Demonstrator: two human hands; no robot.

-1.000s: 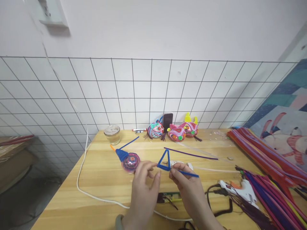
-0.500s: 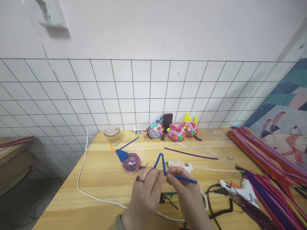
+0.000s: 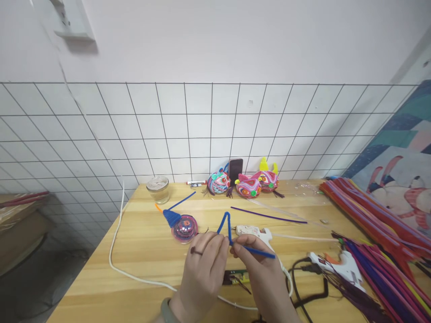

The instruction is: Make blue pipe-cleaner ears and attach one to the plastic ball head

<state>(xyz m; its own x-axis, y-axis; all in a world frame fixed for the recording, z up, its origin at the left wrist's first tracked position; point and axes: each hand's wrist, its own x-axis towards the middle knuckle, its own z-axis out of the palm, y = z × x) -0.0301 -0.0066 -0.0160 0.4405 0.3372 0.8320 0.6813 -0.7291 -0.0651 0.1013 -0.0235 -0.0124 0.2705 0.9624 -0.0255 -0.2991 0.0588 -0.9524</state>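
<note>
Both my hands hold one blue pipe cleaner (image 3: 227, 228) bent into a narrow upright triangle above the wooden table (image 3: 141, 251). My left hand (image 3: 204, 273) pinches the triangle's left corner; a dark ring sits on one finger. My right hand (image 3: 261, 280) pinches the right corner, and the straight tail of the pipe cleaner sticks out to the right over its fingers. Just left of my hands lies a pink round ornament (image 3: 184, 227) with a blue pipe-cleaner cone attached.
A white glue gun (image 3: 253, 232) lies behind my hands, a second glue gun (image 3: 338, 264) to the right with black cord. Heaps of coloured pipe cleaners (image 3: 377, 224) cover the right side. Three finished ornaments (image 3: 247, 185), a phone and a glass jar (image 3: 157, 188) stand by the wall. A white cable (image 3: 116, 251) loops on the left.
The blue triangle was wide and flat a second ago; it has been squeezed narrower and stands taller. My hands have drawn closer together and slightly nearer to me.
</note>
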